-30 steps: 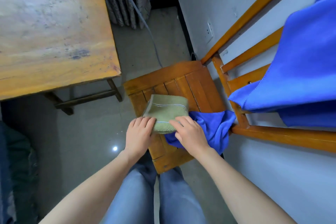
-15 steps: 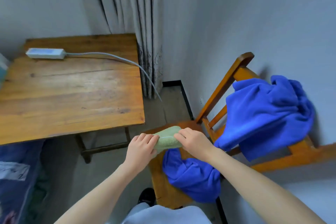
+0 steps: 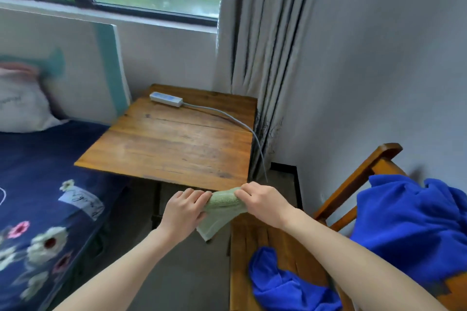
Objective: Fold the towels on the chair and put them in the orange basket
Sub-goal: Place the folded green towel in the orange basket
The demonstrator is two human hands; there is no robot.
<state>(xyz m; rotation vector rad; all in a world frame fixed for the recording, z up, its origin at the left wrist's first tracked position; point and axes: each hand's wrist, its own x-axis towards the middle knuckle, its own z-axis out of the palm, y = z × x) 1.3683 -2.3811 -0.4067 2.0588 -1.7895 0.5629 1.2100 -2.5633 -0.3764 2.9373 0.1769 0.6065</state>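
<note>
Towel (image 3: 223,211), green, folded, long axis slanting down-left; left hand (image 3: 185,212), right hand (image 3: 262,206) each clamped on upper end.

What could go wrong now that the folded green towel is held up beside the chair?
The left hand and right hand pinch the green towel only at its top; the hanging corner may unfold. The basket is not in view, so carrying could loosen it more. The blue towel lies bunched on the chair and might slide off if knocked.
</note>
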